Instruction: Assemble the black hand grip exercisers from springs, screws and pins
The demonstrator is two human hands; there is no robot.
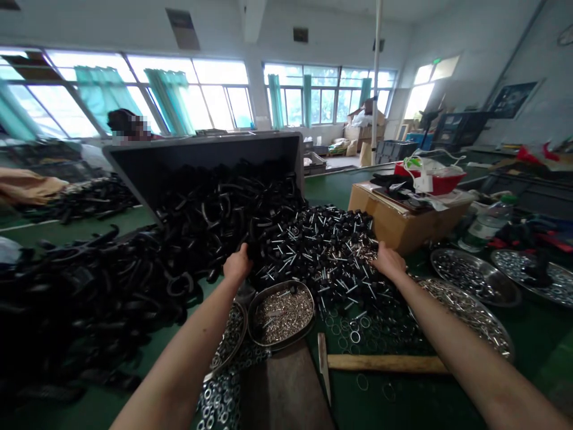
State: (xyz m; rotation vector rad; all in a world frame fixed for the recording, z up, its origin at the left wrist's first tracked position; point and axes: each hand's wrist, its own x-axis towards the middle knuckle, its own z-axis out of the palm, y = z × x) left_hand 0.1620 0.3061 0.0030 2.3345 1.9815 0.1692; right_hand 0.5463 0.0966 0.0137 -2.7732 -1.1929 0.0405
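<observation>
My left hand (237, 263) reaches to the edge of a heap of black curved parts (215, 209), its fingers closed; what they hold, if anything, is hidden. On the right, my right hand (388, 261) touches the side of a pile of black-headed bolts (322, 245), near some small coppery pieces (364, 253). Its fingers are pressed together, and their contents cannot be made out. Between my forearms sits an oval tin (286, 315) of small metal pins. Below the bolts lie thin metal rings (355, 337) and a hammer (385, 362) with a wooden handle.
A tipped grey crate (301, 158) stands behind the black parts. A cardboard box (403, 224) is at right, beside a plastic bottle (486, 227) and metal trays (474, 278). Nuts (219, 400) and a dark board (290, 388) lie in front. A person's head shows behind the crate.
</observation>
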